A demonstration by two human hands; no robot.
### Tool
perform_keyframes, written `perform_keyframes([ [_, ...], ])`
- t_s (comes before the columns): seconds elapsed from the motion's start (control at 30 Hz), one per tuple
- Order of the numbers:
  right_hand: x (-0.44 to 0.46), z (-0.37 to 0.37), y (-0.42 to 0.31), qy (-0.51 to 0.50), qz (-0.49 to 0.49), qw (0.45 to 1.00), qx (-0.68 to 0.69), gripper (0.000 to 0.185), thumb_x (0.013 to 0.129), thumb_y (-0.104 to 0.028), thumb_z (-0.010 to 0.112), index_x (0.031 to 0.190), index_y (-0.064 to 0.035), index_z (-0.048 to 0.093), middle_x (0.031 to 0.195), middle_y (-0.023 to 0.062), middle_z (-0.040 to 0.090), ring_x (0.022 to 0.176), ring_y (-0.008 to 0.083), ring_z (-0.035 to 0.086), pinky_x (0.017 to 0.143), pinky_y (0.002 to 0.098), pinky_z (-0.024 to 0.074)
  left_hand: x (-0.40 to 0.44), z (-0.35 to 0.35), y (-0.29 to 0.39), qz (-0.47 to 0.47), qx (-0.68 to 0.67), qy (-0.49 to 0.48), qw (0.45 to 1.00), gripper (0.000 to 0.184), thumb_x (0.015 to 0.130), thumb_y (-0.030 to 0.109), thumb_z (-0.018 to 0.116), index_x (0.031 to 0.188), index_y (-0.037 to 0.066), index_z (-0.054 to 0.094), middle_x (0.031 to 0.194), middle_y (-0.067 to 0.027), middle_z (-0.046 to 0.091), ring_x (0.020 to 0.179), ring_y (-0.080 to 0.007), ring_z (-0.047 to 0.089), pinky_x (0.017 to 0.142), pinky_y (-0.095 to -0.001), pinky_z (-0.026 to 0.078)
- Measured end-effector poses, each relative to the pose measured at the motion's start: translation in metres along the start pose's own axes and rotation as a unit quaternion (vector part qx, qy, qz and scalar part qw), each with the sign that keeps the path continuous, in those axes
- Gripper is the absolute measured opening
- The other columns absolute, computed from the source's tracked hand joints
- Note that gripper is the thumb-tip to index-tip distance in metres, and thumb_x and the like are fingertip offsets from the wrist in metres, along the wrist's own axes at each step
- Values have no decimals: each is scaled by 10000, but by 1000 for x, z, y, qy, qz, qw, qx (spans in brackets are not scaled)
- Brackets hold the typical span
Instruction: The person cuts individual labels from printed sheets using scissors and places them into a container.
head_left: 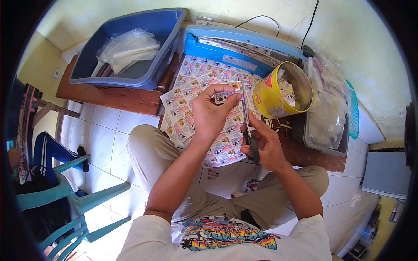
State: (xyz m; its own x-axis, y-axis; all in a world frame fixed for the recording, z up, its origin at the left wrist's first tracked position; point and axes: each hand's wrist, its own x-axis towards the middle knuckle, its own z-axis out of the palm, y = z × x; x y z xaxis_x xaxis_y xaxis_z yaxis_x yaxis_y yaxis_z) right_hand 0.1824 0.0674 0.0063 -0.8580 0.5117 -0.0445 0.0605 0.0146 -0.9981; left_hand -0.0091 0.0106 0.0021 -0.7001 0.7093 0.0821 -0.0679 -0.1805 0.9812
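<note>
My left hand pinches a small printed label between thumb and fingers. In my right hand is a pair of scissors, with dark handles and blades pointing up beside the label's right edge. I cannot make out whether the blades touch the label. Beneath both hands lie printed label sheets, covered with repeated small pictures. To the right of the scissors, a yellow bucket tilts toward me with cut labels inside.
A blue impulse sealer stands behind the sheets. At the left, a blue tub holds clear plastic bags. More plastic packaging fills a grey bin at right. A green plastic chair stands lower left. Paper scraps lie near the bucket.
</note>
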Motion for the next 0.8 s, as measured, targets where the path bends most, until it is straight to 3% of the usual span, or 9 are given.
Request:
perform_keyframes([
  [0.5, 0, 1, 3, 4, 10, 1000, 16, 995, 801, 12, 857, 1628, -87, 314, 1274, 108, 563, 973, 114, 639, 890, 295, 597, 0, 1, -5, 25, -7, 9, 1000, 198, 855, 25, 839, 1008, -29, 726, 914, -95, 757, 805, -122, 739, 685, -247, 572],
  [0.57, 0, 1, 3, 4, 10, 1000, 18, 997, 801, 10, 858, 1630, -88, 312, 1277, 111, 563, 972, 116, 639, 893, 297, 595, 0, 0, -5, 14, 6, -1, 1000, 228, 849, 4, 842, 1022, -54, 705, 983, -112, 733, 841, -158, 744, 730, -245, 605],
  [0.8, 1, 3, 1, 6, -4, 1000, 14, 989, 804, 26, 849, 1628, -76, 311, 1278, 102, 565, 995, 124, 637, 892, 297, 594, 0, 1, -2, 11, 10, -2, 1000, 232, 850, 4, 841, 1028, -54, 704, 978, -106, 731, 846, -165, 748, 729, -244, 608],
])
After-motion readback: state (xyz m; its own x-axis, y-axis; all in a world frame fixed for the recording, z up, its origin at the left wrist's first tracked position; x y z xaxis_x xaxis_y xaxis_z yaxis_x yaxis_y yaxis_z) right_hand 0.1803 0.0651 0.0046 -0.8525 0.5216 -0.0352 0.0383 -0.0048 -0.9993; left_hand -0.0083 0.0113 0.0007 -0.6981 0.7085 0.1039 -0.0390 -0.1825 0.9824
